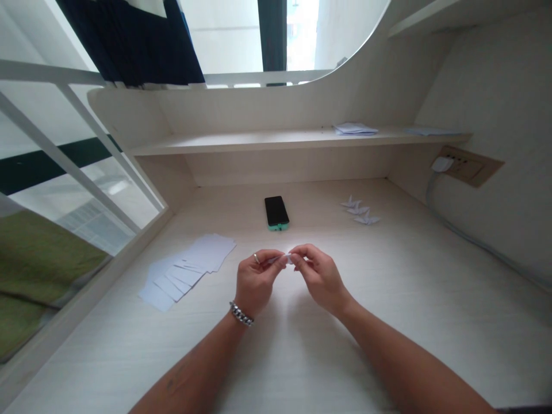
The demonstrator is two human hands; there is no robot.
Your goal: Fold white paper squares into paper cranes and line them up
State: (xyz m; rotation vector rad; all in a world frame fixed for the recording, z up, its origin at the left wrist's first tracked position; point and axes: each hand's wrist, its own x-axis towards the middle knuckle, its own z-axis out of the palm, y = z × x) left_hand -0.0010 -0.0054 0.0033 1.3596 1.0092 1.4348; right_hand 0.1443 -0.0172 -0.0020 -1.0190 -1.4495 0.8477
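Note:
Between my two hands is a small folded piece of white paper (289, 259), mostly hidden by the fingers. My left hand (259, 279) pinches its left side between thumb and forefinger; a ring and a chain bracelet show on that arm. On the other side my right hand (318, 275) pinches the paper with thumb and fingertips. Several small folded paper cranes (360, 210) stand in a row at the back right of the desk. Loose white paper sheets (190, 267) lie fanned out to the left of my left hand.
A black phone with a green edge (276, 213) lies beyond my hands on the desk (388, 322). Above it runs a shelf (259, 141) with a stack of paper (355, 129). A plug and cable hang from the wall socket (470, 165) at right. White railings (92, 161) border the left.

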